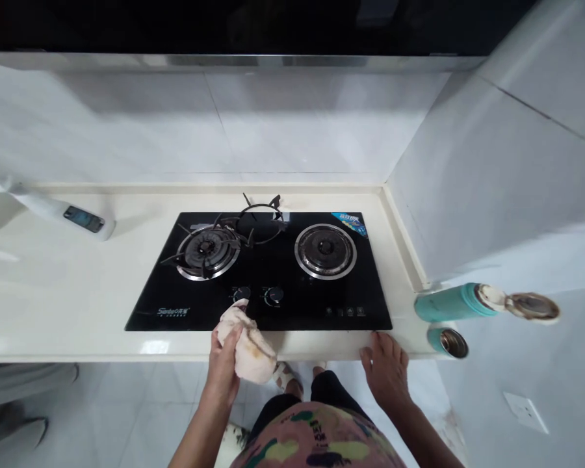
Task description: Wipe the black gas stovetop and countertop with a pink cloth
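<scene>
My left hand is wrapped round a crumpled pale pink cloth with a brownish stain, at the front edge of a black glass gas stove. The cloth's upper end reaches towards the left control knob; the right knob is uncovered. My right hand rests on the counter edge by the stove's front right corner, thumb apart from the fingers, holding nothing. A pan support stands on the left burner. Another black pan support lies off-centre behind it. The right burner is bare.
A teal flask with its lid flipped open and a teal cup stand at the counter's right end. At left is a white bottle. A dark hood hangs overhead. Another person's leg shows at lower left.
</scene>
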A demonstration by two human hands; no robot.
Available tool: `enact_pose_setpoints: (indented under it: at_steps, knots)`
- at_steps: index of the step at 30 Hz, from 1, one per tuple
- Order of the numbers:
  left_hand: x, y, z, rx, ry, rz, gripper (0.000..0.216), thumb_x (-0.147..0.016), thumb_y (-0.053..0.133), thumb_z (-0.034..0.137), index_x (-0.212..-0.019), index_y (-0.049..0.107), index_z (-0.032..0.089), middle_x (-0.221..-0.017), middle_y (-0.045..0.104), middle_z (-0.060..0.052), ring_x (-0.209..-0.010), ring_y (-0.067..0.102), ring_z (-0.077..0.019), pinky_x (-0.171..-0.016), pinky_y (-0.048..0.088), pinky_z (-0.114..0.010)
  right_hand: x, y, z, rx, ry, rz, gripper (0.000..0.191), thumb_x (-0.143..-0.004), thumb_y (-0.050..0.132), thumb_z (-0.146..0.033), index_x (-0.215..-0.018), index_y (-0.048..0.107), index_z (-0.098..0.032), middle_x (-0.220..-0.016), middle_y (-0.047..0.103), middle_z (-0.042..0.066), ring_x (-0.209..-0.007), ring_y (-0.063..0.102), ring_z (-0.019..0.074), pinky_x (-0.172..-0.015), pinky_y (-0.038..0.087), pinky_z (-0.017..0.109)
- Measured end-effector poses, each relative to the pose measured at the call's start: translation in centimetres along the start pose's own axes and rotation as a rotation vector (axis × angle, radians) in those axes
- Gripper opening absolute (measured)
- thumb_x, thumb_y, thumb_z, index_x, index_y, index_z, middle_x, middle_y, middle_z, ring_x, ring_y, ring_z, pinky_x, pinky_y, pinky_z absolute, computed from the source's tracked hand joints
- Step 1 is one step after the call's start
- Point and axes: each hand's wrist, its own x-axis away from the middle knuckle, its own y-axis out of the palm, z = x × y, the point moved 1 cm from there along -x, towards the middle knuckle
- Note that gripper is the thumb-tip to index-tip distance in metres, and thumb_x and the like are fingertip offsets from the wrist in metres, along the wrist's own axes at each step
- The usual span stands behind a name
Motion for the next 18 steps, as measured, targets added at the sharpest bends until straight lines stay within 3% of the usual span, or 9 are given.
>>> enact_pose_setpoints:
  at_steps: [6, 11, 14, 18]
  knots:
    - [-0.3, -3.0, 0.7, 0.009, -0.007, 0.014, 0.051, -0.073, 0.084, 0.03, -0.116, 0.057, 0.027, -0.093, 0.073, 0.001, -0.083, 0.075, -0.019, -0.081, 0.063, -0.031, 0.0, 1.6, -3.6, 0.01, 0.073, 0.046, 0.061, -0.105, 0.039, -0.049, -0.149, 0.056, -0.01, -0.142, 0.056, 0.029, -0.138, 0.047, 0.0455, -0.112, 0.037, 0.065]
    - [-0.4, -4.3, 1.0, 0.037, -0.006, -0.024, 0.051, -0.073, 0.085, 0.032, -0.117, 0.06, 0.026, -0.097, 0.073, 0.002, -0.081, 0.073, -0.0168, -0.08, 0.062, -0.029, 0.3, 2.5, -6.6, -0.041, 0.025, 0.038, 0.057, -0.103, 0.044, -0.045, -0.147, 0.058, -0.011, -0.141, 0.058, 0.029, -0.136, 0.049, 0.0462, -0.109, 0.039, 0.066]
    - [-0.4, -4.6, 1.2, 0.039, -0.012, -0.025, 0.05, -0.073, 0.084, 0.031, -0.117, 0.061, 0.026, -0.094, 0.073, 0.002, -0.076, 0.071, -0.0151, -0.071, 0.059, -0.025, 0.5, 2.2, -8.0, -0.036, -0.022, 0.071, 0.05, -0.103, 0.046, -0.04, -0.143, 0.061, -0.015, -0.139, 0.061, 0.026, -0.131, 0.052, 0.044, -0.105, 0.044, 0.063]
    - [-0.5, -4.7, 1.5, 0.048, -0.009, -0.015, 0.049, -0.073, 0.084, 0.03, -0.114, 0.059, 0.026, -0.094, 0.074, 0.002, -0.075, 0.071, -0.0145, -0.067, 0.057, -0.023, 0.7, 1.0, -7.4, -0.087, -0.105, 0.009, 0.037, -0.106, 0.044, -0.036, -0.131, 0.068, -0.021, -0.133, 0.064, 0.018, -0.122, 0.058, 0.0357, -0.1, 0.049, 0.053]
